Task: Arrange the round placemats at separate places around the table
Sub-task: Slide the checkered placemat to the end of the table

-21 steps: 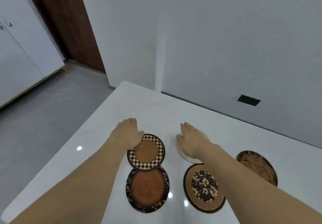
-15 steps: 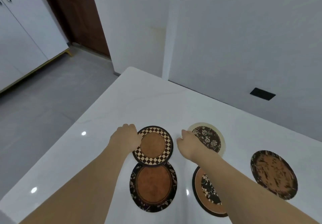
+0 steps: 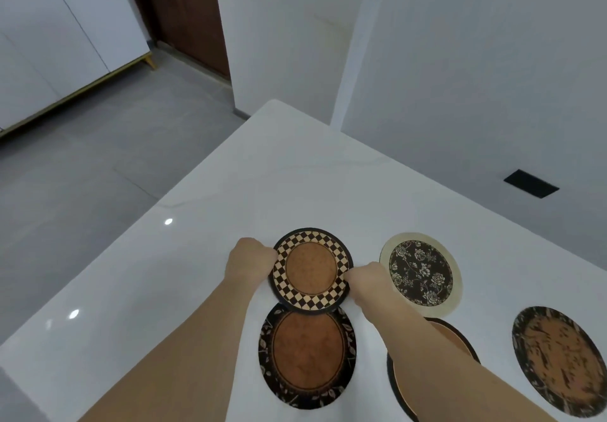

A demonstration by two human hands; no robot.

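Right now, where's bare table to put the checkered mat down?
Free: the far stretch of table beyond the checkered mat, up to the corner by the wall, and the strip left of the left hand. Crowded: near side, where the checkered mat overlaps the brown mat, and the floral mat sits close beside the right hand.

White glossy tabletop, rounded far corner, faint grey veining; bright spots of reflected light near its left edge. Left of tabletop: grey tiled floor, pale joints. Far left of tabletop: white cabinet fronts on thin gold-coloured base with short leg. Beyond tabletop's far corner: dark brown wooden door. Right of door, behind tabletop: plain white walls (one vertical corner edge). Low on wall, above tabletop's right side: small black rectangular plate.
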